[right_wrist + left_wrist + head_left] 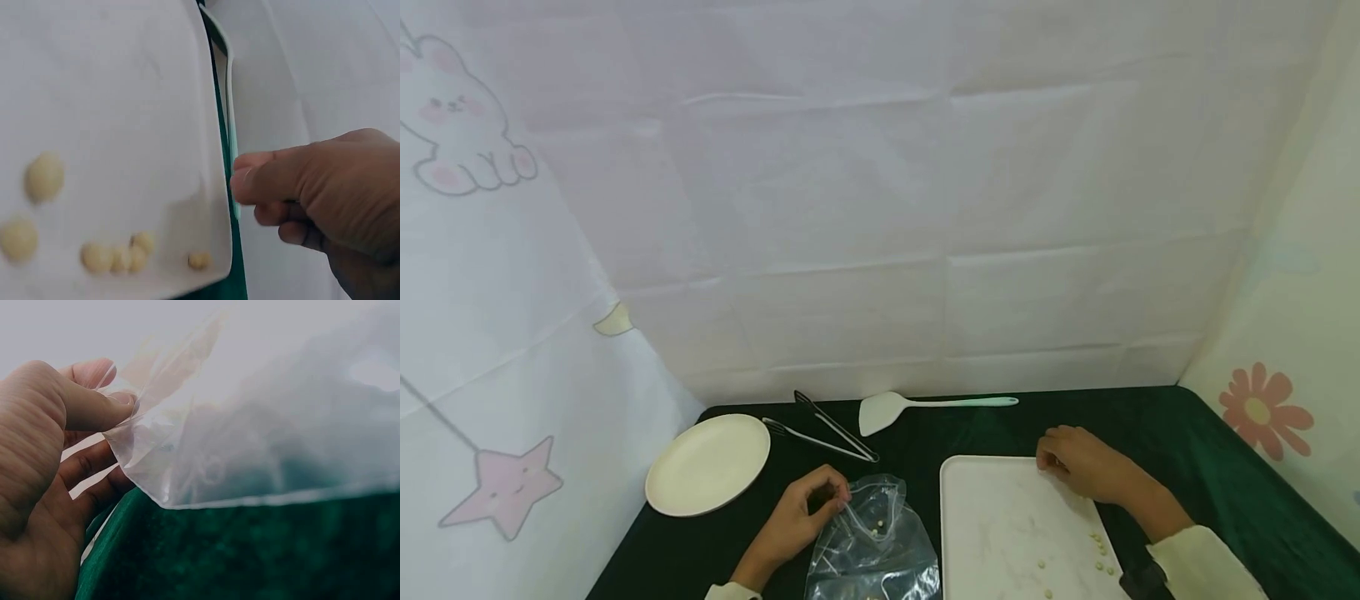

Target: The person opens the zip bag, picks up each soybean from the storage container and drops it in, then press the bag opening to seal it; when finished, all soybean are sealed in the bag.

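Between the left hand (801, 512) and the pale tray (992, 508), a clear plastic bag (910, 546) lay on the dark green cloth (917, 437). Its visible length ran from the far end back toward the person; the near end was cut off by the frame. Left thumb and index finger pinched the film at the bag's far left edge — seen best from the left wrist. A few small pieces (880, 525) showed inside.

Right hand (1090, 467): at the tray's far right corner, fingers curled, thumb tip close against the index — could not tell whether anything sat between. Round yellowish pieces (1100, 566) were scattered on the tray, mostly toward its right edge. Beyond, a spatula (880, 412) lay crosswise, blade left; tongs (871, 456) pointed far left, toward a plate (711, 467).
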Motion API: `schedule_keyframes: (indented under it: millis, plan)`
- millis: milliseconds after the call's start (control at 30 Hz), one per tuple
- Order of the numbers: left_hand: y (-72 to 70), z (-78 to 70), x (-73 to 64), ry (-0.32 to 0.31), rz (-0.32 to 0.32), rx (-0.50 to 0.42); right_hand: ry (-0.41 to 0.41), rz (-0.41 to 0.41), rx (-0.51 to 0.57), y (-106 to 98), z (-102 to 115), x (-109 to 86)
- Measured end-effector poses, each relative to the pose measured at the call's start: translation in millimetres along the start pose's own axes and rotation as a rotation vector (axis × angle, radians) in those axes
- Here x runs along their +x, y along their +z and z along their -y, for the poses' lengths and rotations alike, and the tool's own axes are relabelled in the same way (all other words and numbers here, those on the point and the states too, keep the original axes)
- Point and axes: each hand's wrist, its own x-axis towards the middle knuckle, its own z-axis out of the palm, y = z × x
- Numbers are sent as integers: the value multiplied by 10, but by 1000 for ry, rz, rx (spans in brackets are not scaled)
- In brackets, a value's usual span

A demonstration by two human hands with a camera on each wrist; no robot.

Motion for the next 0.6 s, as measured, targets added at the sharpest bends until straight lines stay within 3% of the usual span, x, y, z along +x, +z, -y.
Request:
schedule_keyframes:
  millis: [300,600]
  plan:
    - [8,-13,5,-2,0,3,-35,-153,387,33,379,319]
    - [5,-19,-2,-2,-8,5,19,-131,723,151,838,624]
